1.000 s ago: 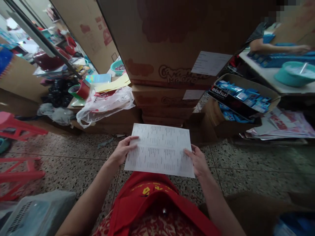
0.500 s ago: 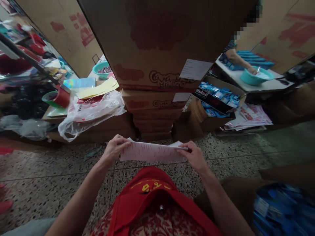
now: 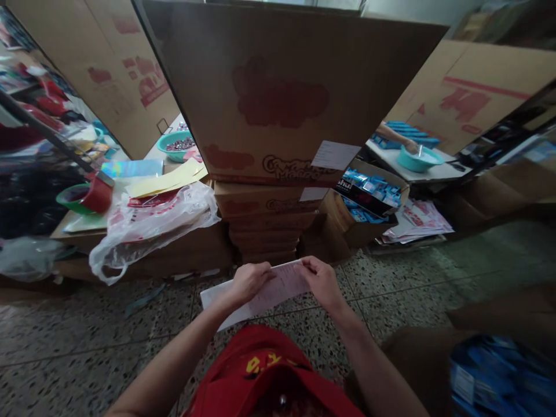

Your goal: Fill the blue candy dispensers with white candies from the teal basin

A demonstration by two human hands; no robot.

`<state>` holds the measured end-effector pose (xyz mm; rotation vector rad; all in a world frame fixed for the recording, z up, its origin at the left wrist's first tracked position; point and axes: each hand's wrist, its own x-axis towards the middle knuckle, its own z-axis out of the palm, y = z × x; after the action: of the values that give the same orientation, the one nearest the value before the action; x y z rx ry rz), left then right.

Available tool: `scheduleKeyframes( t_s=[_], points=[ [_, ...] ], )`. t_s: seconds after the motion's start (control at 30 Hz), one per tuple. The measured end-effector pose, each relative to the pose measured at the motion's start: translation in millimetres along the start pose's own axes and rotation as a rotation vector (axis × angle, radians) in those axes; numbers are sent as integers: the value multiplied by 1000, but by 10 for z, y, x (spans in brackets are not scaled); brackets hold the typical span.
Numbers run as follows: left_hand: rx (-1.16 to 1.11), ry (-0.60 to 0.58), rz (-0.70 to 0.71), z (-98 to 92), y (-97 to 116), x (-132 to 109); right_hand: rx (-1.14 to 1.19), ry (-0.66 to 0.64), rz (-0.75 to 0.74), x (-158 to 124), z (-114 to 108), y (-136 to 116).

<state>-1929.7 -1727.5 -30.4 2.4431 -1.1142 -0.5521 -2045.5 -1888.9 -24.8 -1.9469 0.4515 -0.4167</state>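
Between my two hands is a folded sheet of printed paper (image 3: pixel 282 288), held above the speckled floor in front of my red apron (image 3: pixel 260 347). My left hand (image 3: pixel 252 280) is closed over the paper's top edge near its middle, and part of the sheet sticks out to the left beneath the wrist. At the right end, my right hand (image 3: pixel 320 281) pinches the upper corner between thumb and fingers. The paper tilts, its left end lower than its right.
Straight ahead rises a tall stack of cardboard boxes (image 3: pixel 278 81). To the left, a white plastic bag (image 3: pixel 174 211) lies on a box. A carton of blue packets (image 3: pixel 373 188) stands right; beyond it, a co-worker's hand (image 3: pixel 410 146) reaches into a turquoise basin (image 3: pixel 419 162).
My left hand has slid inward along the paper toward its middle. The sheet has turned from level to tilted. The view has tipped up, showing the top of the box stack.
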Motion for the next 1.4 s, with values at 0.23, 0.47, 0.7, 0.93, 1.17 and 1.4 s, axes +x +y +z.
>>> scheduleKeyframes(
  t_s=[0.23, 0.47, 0.7, 0.93, 1.17, 1.4],
  points=[
    [-351, 302, 341, 154, -9, 243, 38, 102, 59, 7, 97, -43],
    [-56, 740, 597, 425, 82, 371, 107, 243, 193, 110, 142, -12],
    [-243, 735, 537, 405, 155, 511, 179, 192, 249, 210, 60, 34],
    [-108, 756, 479, 692, 264, 840, 250, 86, 331, 537, -191, 229],
    [-410, 705, 138, 1002, 728, 1491, 334, -109, 424, 1227, -988, 673],
    [-386, 801, -67, 1332, 1132, 2017, 181, -375, 322, 1895, -1472, 1126]
  ],
)
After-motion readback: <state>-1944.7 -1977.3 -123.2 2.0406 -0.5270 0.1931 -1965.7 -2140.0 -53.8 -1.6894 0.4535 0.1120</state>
